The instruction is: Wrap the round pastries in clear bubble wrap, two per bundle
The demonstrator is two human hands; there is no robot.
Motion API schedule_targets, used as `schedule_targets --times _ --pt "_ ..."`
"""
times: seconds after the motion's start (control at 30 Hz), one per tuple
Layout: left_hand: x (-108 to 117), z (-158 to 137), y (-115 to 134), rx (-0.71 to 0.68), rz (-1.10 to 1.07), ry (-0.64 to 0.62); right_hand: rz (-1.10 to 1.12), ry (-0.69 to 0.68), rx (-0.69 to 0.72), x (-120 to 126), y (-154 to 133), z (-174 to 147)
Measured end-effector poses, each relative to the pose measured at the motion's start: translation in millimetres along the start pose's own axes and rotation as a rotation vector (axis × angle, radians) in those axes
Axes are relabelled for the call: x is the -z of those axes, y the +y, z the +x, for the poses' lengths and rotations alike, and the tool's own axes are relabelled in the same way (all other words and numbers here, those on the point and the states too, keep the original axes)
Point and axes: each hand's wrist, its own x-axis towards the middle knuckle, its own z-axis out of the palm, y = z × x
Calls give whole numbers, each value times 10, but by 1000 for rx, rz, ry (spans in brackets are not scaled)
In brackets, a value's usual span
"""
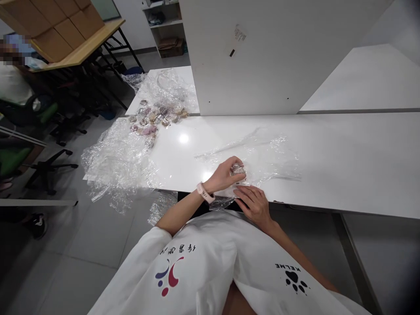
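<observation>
My left hand [224, 176], with a pale pink band on its wrist, curls around a small roundish item in clear wrapping [239, 171] at the front of the white table. What is inside the wrapping is too small to make out. My right hand [254, 202] lies just nearer to me at the table edge, fingers extended over clear plastic and not wrapped around anything I can see. Under and beyond both hands spreads a thin clear plastic bag [267, 153], crinkled and flat on the tabletop. Part of the plastic hangs at the front edge.
To the left lies a large heap of clear plastic bags [114, 162], spilling past the table edge. Several small wrapped items [154, 120], pinkish and brown, sit behind it. A tall white panel [262, 57] stands behind the table [344, 162]. A person [15, 83] sits at far left.
</observation>
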Motion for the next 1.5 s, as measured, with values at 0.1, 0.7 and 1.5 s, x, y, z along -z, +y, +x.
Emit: schedule_targets --times 0.1,0.7,1.5 --pt "-302 146 -75 39 270 -98 31 24 -13 19 -17 -37" --pt "66 -398 -286 -97 498 347 347 -133 -527 43 208 562" --pt "98 196 -393 -106 694 17 483 -487 -547 151 590 924"
